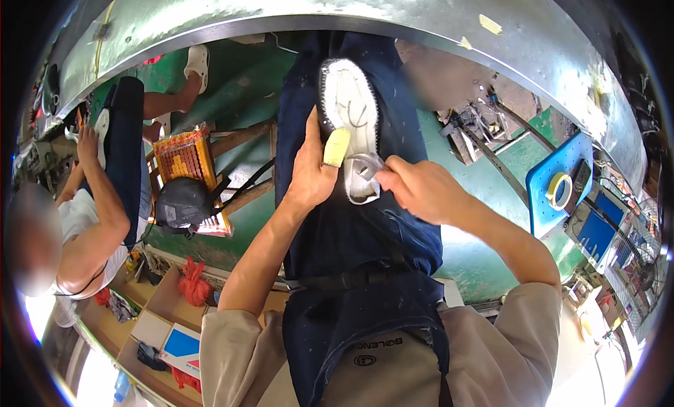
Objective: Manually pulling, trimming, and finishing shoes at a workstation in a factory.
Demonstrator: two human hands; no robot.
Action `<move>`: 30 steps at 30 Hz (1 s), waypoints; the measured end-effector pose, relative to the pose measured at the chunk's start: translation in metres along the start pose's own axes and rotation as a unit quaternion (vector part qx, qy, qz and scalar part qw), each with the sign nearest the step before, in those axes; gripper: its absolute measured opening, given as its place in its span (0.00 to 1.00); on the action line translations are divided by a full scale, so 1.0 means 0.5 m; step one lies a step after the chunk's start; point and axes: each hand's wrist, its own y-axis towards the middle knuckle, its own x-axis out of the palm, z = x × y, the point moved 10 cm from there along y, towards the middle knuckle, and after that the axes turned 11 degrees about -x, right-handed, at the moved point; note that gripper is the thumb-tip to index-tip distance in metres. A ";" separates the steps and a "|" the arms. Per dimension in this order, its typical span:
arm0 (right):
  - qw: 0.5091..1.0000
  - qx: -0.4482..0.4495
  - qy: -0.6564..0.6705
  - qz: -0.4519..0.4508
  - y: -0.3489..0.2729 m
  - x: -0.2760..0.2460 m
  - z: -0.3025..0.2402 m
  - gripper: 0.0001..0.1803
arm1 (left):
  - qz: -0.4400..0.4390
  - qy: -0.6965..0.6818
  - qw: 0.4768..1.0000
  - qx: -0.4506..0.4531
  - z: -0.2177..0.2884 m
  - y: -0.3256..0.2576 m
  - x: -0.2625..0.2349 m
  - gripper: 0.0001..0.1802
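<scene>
A white shoe [356, 102] with a dark stitched-looking edge and thin dark lines across its top lies lengthwise on my lap, toe pointing away from me. My left hand [313, 170] grips its left side; a yellow wrap [336, 148] covers the thumb, which presses on the shoe. At the heel end, my right hand [420, 189] pinches a grey, strip-like piece [364, 166] between thumb and fingers. Whether that piece is joined to the shoe I cannot tell. Below it, the shoe's heel opening shows a dark patch.
A metal-topped bench [281, 7] curves across the far side. To the right, a blue stool [558, 179] bears a tape roll [559, 191]. At left, another person works on a shoe beside a beaded seat [184, 158] with a black cap [184, 202]. Cardboard boxes [158, 305] stand behind, at lower left.
</scene>
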 end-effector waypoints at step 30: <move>0.953 -0.181 -0.218 0.108 0.018 -0.044 -0.074 0.10 | -0.091 -0.071 0.986 0.121 0.015 -0.043 0.053 0.74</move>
